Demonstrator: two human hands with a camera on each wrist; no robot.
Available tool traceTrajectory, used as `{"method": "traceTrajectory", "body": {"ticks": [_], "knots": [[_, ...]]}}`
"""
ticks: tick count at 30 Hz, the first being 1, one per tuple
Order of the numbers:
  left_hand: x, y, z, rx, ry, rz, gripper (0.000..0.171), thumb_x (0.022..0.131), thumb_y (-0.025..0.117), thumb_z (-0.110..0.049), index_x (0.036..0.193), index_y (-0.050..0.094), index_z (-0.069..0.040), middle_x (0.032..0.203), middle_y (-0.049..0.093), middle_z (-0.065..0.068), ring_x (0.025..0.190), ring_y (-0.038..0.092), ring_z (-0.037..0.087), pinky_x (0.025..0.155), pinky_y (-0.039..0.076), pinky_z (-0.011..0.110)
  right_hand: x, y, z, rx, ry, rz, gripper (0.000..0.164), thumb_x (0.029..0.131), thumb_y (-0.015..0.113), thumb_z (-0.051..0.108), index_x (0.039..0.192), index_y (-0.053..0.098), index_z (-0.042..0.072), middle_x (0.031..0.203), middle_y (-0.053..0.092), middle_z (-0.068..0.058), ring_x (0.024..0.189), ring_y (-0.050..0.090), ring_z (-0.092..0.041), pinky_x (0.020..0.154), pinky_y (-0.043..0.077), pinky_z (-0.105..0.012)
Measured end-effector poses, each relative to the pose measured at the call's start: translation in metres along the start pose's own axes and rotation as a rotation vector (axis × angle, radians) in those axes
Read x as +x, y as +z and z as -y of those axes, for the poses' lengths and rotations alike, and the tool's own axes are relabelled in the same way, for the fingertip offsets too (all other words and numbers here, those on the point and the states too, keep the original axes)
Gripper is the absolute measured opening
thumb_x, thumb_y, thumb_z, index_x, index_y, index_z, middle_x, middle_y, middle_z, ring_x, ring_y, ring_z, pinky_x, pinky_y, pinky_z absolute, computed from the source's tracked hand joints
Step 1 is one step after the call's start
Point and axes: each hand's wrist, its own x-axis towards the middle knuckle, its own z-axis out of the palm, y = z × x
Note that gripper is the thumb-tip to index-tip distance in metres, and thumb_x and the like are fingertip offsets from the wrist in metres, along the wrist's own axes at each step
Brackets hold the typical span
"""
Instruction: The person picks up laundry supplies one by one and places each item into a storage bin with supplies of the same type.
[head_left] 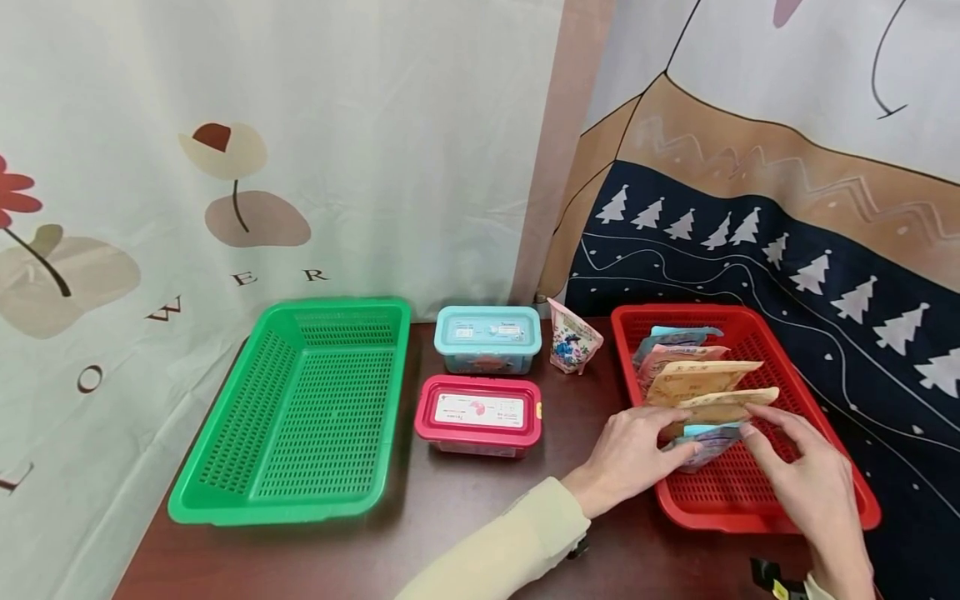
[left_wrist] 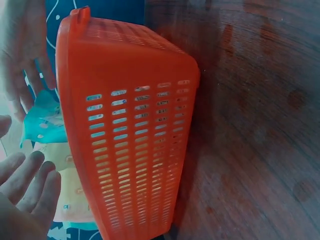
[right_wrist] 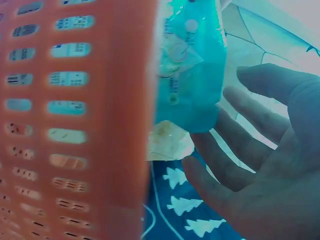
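Several flat packets stand in a row in the red basket [head_left: 772, 510]. A blue packet [head_left: 703, 450] is at the front, with tan packets [head_left: 697, 385] behind it, then a pink packet [head_left: 678, 357] and another blue one [head_left: 682, 337] at the back. My left hand [head_left: 626, 454] is at the left side of the front packets, its fingers loosely bent. On the other side, my right hand [head_left: 813, 479] has its fingers spread by the packets' right edges. In the right wrist view, the thumb stands apart from the blue packet [right_wrist: 192, 85]; whether the fingertips touch it I cannot tell.
A green basket [head_left: 273, 510] stands on the left of the brown table [head_left: 480, 517]. Between the baskets are a light blue lidded box [head_left: 487, 333], a dark pink lidded box [head_left: 480, 412] and a flowered pouch [head_left: 573, 340]. Printed curtains hang behind.
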Motion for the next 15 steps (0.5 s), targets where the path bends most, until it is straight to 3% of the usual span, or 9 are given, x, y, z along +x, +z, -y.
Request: {"method": "traceTrajectory", "body": {"ticks": [1, 4, 8, 15], "knots": [[-0.001, -0.001, 0.0, -0.01, -0.002, -0.001, 0.041, 0.097, 0.071, -0.045, 0.133, 0.071, -0.025, 0.124, 0.071, -0.013, 0.096, 0.059, -0.007, 0.082, 0.042, 0.005, 0.0, -0.001, 0.002, 0.001, 0.0, -0.011, 0.038, 0.098, 0.073, 0.025, 0.131, 0.07, 0.007, 0.132, 0.066, -0.021, 0.116, 0.06, -0.042, 0.079, 0.036, -0.025], [-0.005, -0.007, 0.002, -0.043, -0.014, -0.009, 0.044, 0.098, 0.069, -0.046, 0.138, 0.066, -0.025, 0.131, 0.068, -0.012, 0.111, 0.06, -0.002, 0.093, 0.044, 0.01, -0.001, -0.003, 0.008, 0.017, 0.004, -0.053, 0.04, 0.097, 0.073, 0.024, 0.134, 0.069, 0.009, 0.131, 0.067, -0.019, 0.108, 0.061, -0.013, 0.078, 0.034, -0.017], [-0.009, -0.017, 0.003, -0.085, -0.052, -0.036, 0.047, 0.099, 0.066, -0.046, 0.142, 0.063, -0.025, 0.137, 0.065, -0.01, 0.122, 0.058, 0.002, 0.1, 0.047, 0.017, -0.003, -0.004, 0.018, 0.073, 0.027, -0.111, 0.041, 0.097, 0.073, 0.023, 0.136, 0.069, 0.014, 0.131, 0.067, -0.015, 0.1, 0.044, 0.02, 0.086, 0.031, -0.008], [-0.016, -0.039, 0.012, -0.109, -0.088, -0.147, 0.049, 0.099, 0.066, -0.041, 0.143, 0.062, -0.022, 0.144, 0.061, -0.005, 0.132, 0.054, 0.009, 0.108, 0.047, 0.031, -0.008, 0.0, 0.036, 0.176, 0.037, -0.207, 0.04, 0.096, 0.073, 0.017, 0.136, 0.07, 0.017, 0.133, 0.068, -0.008, 0.103, 0.05, 0.021, 0.09, 0.034, -0.004]]}}
